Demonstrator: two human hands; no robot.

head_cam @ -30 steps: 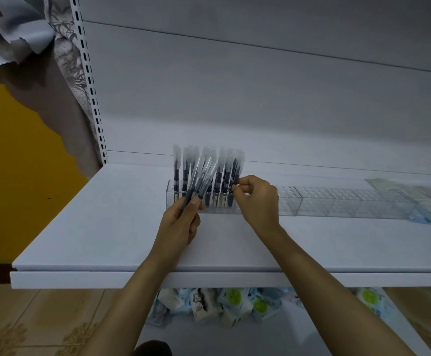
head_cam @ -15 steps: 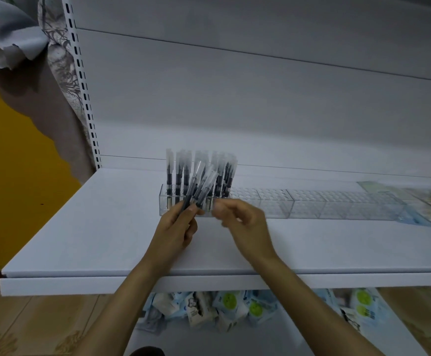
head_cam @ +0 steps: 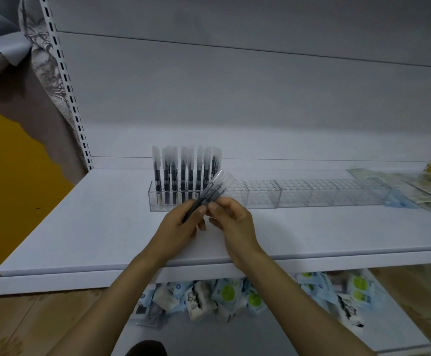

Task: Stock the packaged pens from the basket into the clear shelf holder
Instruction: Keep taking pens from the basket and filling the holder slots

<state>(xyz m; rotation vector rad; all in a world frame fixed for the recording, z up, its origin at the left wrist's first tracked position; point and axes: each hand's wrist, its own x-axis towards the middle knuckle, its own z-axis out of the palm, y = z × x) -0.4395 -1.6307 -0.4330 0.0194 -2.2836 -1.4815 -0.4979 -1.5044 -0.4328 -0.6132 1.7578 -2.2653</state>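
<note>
White metal shelf (head_cam: 80, 240) with a grey back panel (head_cam: 235, 98). A long clear shelf holder (head_cam: 299, 194) with a grid of slots lies along the shelf's rear.

Standing pens (head_cam: 183, 173) in clear sleeves fill the holder's left end, upright in rows. The rest of the holder, to the right of them, shows bare slots.

Left hand (head_cam: 181, 232) is just in front of the holder's left end, above the shelf. Its thumb and curled fingers grip a bundle of packaged pens (head_cam: 213, 187). The bundle tilts up and to the right, and its sleeve tops overlap the holder right beside the last standing row. The pen count in the bundle is blurred.

Right hand (head_cam: 232, 224) is just right of the left hand, in front of the holder, fingers curled. Its thumb tip meets the lower part of the bundle next to the left thumb. Whether it actually pinches one pen or only touches can't be told.

Flat packets (head_cam: 420, 186) lie at the holder's right end, greenish and blurred, print unreadable. A slotted upright post (head_cam: 68, 98) stands left of the holder at the shelf edge. Patterned cloth (head_cam: 1, 47) hangs beyond the post, with a yellow wall (head_cam: 8, 163) under it. Below the holder's shelf, a lower shelf carries a heap of small packets (head_cam: 224, 296), pale blue and white with green dots. Tiled floor (head_cam: 16, 325) shows at lower left.
</note>
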